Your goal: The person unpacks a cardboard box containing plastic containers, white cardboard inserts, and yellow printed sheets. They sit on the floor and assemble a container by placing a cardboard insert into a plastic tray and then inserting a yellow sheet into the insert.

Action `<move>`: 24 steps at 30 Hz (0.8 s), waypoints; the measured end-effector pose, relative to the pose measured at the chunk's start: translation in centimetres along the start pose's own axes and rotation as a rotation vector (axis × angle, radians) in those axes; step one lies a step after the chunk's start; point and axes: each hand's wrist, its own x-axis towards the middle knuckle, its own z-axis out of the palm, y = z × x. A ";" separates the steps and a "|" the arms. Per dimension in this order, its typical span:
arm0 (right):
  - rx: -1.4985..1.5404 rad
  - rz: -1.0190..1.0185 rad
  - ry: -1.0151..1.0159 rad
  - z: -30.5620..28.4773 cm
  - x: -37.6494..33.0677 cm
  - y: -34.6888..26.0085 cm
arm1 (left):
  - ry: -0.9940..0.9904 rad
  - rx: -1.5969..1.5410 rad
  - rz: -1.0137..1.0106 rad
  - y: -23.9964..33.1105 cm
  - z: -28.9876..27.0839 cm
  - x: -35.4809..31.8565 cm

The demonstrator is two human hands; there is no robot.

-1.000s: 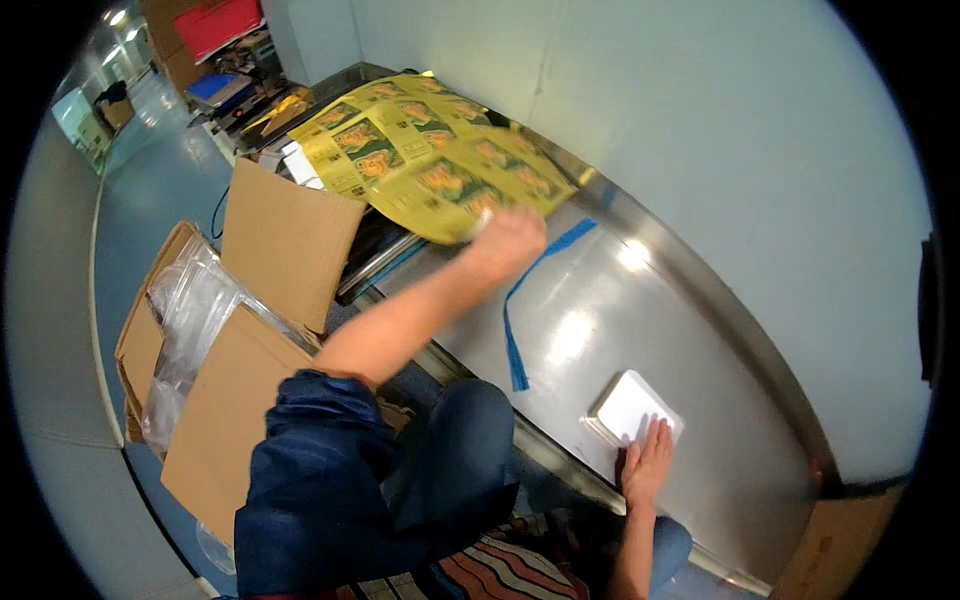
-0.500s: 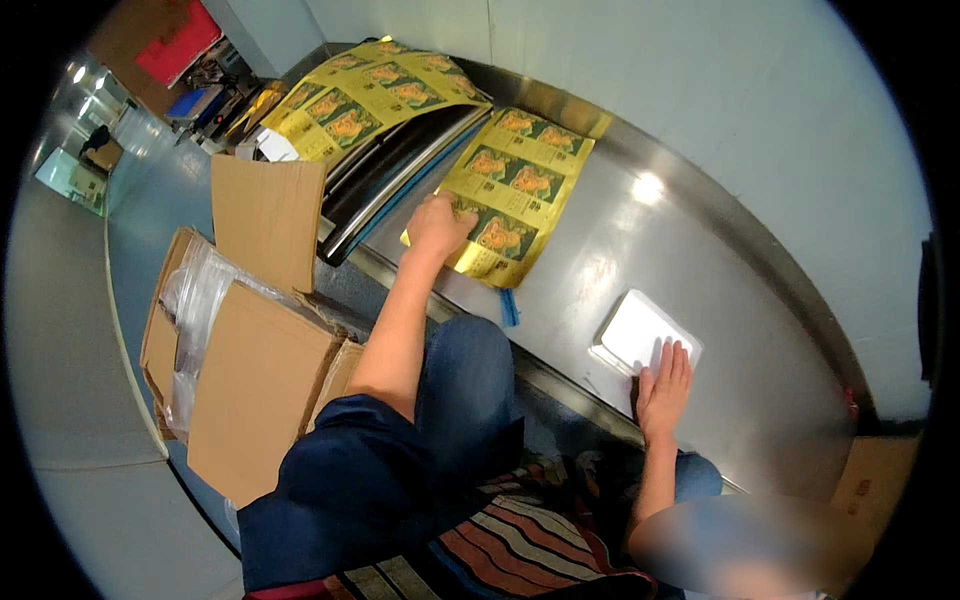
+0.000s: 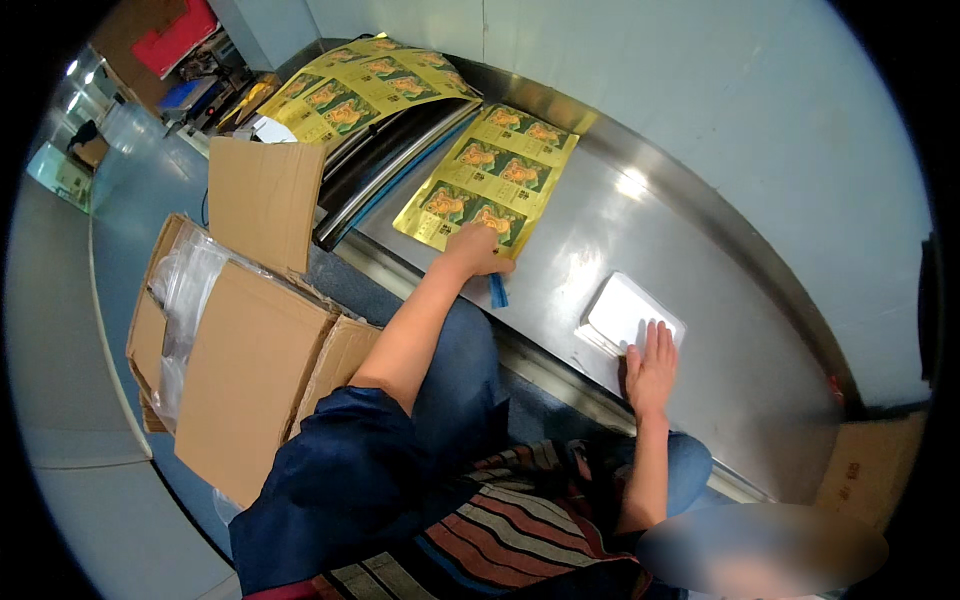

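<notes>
A gold printed sheet point(image 3: 478, 160) with rows of identical pictures lies flat on the metal work surface. My left hand point(image 3: 473, 250) is at its near edge, fingers curled together over the corner. Beside those fingers, a short blue strip point(image 3: 498, 291) hangs over the surface's front edge. Farther right, my right hand point(image 3: 652, 372) rests with straight fingers on a white, flat, rounded-corner pad or stack point(image 3: 622, 308), its thumb held apart.
Past the sheet, a dark roller with a shiny bar point(image 3: 385, 185) carries more gold printed film point(image 3: 385, 82). On my left stands an opened cardboard box point(image 3: 255, 360) with clear plastic inside. A wall point(image 3: 680, 70) closes off the far side; another carton point(image 3: 868, 465) sits at the right.
My left hand has moved along the sheet's near edge, from its left corner to the right one near the blue strip. The right hand remains on the white pad. The view has shifted slightly.
</notes>
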 end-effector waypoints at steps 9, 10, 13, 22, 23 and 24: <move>0.001 0.008 -0.031 0.2 0.0 -0.1 | -0.137 -0.274 -0.113 -3.7 1.3 2.5; 0.000 0.010 -0.033 0.3 0.1 -0.1 | -0.112 -0.260 -0.116 -3.9 1.6 2.4; -0.001 0.005 -0.020 0.4 -0.1 0.4 | -0.074 -0.267 -0.121 -2.8 1.5 1.6; 0.024 -0.022 0.012 0.8 -0.1 0.4 | -0.024 -0.149 -0.144 -2.2 1.9 1.2; 0.023 -0.037 0.027 0.9 -0.1 0.4 | 0.060 -0.095 -0.176 -2.6 2.3 1.0; 0.080 0.014 0.103 0.7 0.0 0.1 | 0.141 -0.045 -0.200 -2.5 2.6 0.8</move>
